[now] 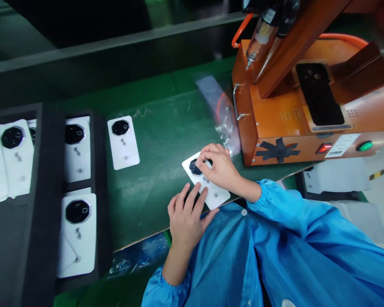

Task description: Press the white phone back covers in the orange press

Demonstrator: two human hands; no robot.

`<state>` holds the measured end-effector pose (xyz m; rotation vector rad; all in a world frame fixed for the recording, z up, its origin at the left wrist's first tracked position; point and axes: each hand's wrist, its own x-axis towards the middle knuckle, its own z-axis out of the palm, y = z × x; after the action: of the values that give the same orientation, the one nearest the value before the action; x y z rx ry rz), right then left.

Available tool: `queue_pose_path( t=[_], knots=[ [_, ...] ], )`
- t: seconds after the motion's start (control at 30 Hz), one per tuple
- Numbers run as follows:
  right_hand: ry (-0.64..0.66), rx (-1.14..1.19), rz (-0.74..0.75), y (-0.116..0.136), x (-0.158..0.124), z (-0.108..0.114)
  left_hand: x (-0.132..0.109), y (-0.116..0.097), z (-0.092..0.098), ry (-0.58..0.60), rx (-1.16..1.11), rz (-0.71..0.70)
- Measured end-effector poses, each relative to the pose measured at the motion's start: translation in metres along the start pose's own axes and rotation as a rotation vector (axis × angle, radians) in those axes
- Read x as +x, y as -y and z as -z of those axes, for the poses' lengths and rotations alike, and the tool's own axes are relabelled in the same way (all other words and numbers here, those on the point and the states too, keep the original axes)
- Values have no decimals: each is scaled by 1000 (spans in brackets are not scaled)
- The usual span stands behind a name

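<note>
A white phone back cover with a dark camera module lies at a slant on the green table near its front edge. My right hand is over the cover's upper end, thumb and finger pinched together at the camera module; whatever is between them is too small to make out. Spread out at the lower left, my left hand has its fingertips on the cover's near-left edge. Another white back cover lies flat further left, apart from both hands.
Black foam trays with several white covers stand at the left. At the right is an orange machine with a dispensing needle and a dark phone-shaped piece. A clear plastic bag lies against it.
</note>
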<state>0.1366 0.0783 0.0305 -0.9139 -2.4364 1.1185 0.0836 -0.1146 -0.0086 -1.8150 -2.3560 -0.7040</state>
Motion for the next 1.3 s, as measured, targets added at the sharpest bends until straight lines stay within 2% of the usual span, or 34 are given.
queue_pose_path(
  t=[0.3, 0.77, 1.07, 1.3],
  knots=[
    [-74, -90, 74, -7, 3, -5, -1, 0, -1, -2, 5, -5],
    [-110, -120, 104, -13, 4, -9, -1, 0, -1, -6, 2, -9],
    [-92, -149, 96, -11, 4, -7, -1, 0, 1, -1, 3, -10],
    [-113, -155, 161, -14, -6, 0, -1, -1, 1, 4, -9, -1]
  ],
)
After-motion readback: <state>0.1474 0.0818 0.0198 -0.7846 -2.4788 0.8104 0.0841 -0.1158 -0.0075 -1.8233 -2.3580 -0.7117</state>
